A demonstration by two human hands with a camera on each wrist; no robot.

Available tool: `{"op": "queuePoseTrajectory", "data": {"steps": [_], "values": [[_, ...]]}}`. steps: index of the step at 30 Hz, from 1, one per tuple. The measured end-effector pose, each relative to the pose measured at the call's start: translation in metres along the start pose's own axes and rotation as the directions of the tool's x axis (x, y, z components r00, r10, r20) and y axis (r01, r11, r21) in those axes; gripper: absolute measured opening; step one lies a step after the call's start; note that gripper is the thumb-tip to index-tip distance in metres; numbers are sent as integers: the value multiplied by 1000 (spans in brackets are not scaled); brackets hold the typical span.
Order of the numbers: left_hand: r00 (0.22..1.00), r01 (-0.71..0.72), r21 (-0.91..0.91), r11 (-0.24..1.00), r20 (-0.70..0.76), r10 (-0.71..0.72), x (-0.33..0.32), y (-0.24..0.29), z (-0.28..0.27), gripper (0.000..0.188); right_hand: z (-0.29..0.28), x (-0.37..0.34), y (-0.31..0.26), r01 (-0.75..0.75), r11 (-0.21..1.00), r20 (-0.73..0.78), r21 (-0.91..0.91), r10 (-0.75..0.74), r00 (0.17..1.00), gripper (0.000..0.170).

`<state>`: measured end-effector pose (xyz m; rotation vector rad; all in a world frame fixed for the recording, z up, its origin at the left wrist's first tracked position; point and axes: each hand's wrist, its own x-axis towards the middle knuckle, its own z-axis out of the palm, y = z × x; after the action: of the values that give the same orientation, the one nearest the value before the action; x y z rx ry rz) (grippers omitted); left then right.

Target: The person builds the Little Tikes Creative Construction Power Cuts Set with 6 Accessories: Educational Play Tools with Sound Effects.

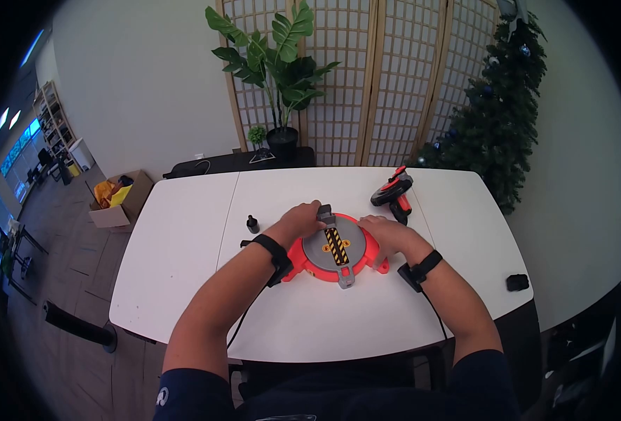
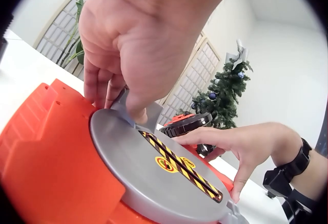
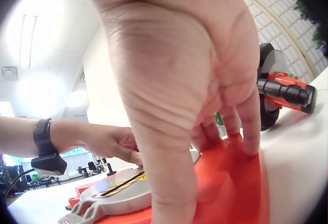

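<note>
An orange-red toy base (image 1: pixel 292 264) with a round grey lid (image 2: pixel 138 167) lies on the white table; a black-and-yellow striped strip (image 1: pixel 336 246) runs across the lid. At the lid's far edge, my left hand (image 1: pixel 300 219) pinches an upright grey tab (image 1: pixel 325 212), thumb on the near face and fingers behind. My right hand (image 1: pixel 389 236) spans the base's right side, holding it with fingers over the far part and thumb toward the near edge. A grey latch (image 1: pixel 345 278) sticks out at the lid's near end.
Behind my right hand stands an orange-and-black toy with a wheel (image 1: pixel 392 189). A small black bottle-shaped item (image 1: pixel 252 224) is left of the base, and a black block (image 1: pixel 517 283) sits near the table's right edge. Black cables (image 1: pixel 433 309) run from both wrist cameras.
</note>
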<state>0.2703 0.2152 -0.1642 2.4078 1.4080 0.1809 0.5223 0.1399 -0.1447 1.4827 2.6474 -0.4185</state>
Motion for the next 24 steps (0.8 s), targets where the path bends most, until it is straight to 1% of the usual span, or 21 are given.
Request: {"op": "queuePoseTrajectory", "data": {"steps": [3, 6, 10, 12, 21, 24], "values": [[999, -39, 49, 998, 14, 38, 7, -4, 5, 49, 1, 0, 2, 6, 1000, -3, -3, -6, 1000, 111], [997, -74, 10, 997, 0, 74, 7, 0, 7, 47, 3, 1, 1, -10, 1000, 11, 6, 10, 1000, 113], [997, -74, 26, 997, 13, 74, 13, 8, 5, 47, 4, 1, 5, -11, 1000, -10, 15, 11, 1000, 115], [995, -97, 54, 994, 42, 95, 13, 5, 5, 54, 7, 0, 5, 1, 1000, -18, 8, 0, 1000, 117], [997, -67, 62, 996, 30, 66, 11, 3, 5, 56, 7, 3, 5, -20, 1000, 1, 4, 20, 1000, 119], [996, -88, 46, 995, 12, 88, 11, -1, 6, 55, 8, 3, 7, -19, 1000, 0, 2, 19, 1000, 119]]}}
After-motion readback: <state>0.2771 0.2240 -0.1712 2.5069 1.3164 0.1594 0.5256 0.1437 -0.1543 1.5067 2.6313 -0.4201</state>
